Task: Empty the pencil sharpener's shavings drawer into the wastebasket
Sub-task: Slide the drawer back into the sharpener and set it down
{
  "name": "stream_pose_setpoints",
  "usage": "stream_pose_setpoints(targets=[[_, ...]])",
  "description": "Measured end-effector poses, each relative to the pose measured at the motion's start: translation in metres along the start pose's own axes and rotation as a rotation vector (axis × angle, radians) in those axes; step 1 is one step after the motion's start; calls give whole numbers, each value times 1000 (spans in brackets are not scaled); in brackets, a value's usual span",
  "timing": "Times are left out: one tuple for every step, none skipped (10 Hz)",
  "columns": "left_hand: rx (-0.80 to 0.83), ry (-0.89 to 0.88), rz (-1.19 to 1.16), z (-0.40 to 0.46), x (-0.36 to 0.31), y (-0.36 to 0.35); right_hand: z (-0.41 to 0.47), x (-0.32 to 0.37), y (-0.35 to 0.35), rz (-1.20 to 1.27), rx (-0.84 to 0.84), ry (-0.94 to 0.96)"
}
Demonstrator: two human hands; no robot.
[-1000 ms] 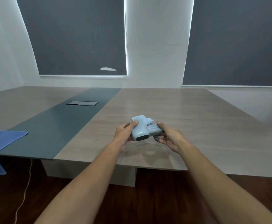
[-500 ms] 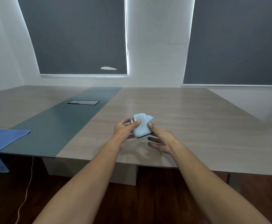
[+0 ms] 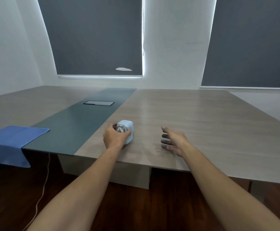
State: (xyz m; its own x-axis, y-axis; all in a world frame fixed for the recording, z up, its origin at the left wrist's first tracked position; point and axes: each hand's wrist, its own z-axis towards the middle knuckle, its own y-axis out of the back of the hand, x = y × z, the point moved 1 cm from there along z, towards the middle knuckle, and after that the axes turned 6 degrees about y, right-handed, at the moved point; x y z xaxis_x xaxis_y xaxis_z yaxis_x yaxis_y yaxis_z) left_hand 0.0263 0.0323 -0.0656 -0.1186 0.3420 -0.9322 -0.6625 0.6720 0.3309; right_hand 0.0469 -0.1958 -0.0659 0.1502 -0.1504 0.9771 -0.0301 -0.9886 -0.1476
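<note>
A small pale blue pencil sharpener (image 3: pixel 127 130) with a little panda face on its front stands on the wooden table (image 3: pixel 194 117), near the front edge. My left hand (image 3: pixel 115 137) is wrapped around its left and front side, thumb and fingers closed on it. My right hand (image 3: pixel 173 141) hovers over the table to the right of the sharpener, apart from it, fingers spread and holding nothing. No wastebasket is in view. The drawer cannot be made out separately from the sharpener's body.
A dark grey-green strip (image 3: pixel 79 120) runs down the table with a cable hatch (image 3: pixel 99 103) in it. A blue cloth (image 3: pixel 11 142) hangs over the table's front left edge. A white cable (image 3: pixel 43 189) trails on the dark wood floor.
The sharpener has gone from held up in both hands to standing on the table. My right hand has let go and moved away to the right, fingers spread.
</note>
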Motion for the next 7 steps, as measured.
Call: stream_pose_setpoints(targets=[[-45,-22,42,5,10,6,4,-4,4,7,-37,9],[-50,-31,57,6,17,7,5,-5,7,10,-67,14],[-50,-30,44,4,20,7,4,-6,10,6,-79,28],[-40,-38,42,2,21,7,5,-5,14,-2,-99,57],[-42,-62,86,-3,13,7,9,-2,20,-75,-170,134],[-69,-178,122,-6,-1,1,6,5,31,-413,-267,309],[-84,-346,165,-18,-26,-16,-5,10,44,-713,-302,459]])
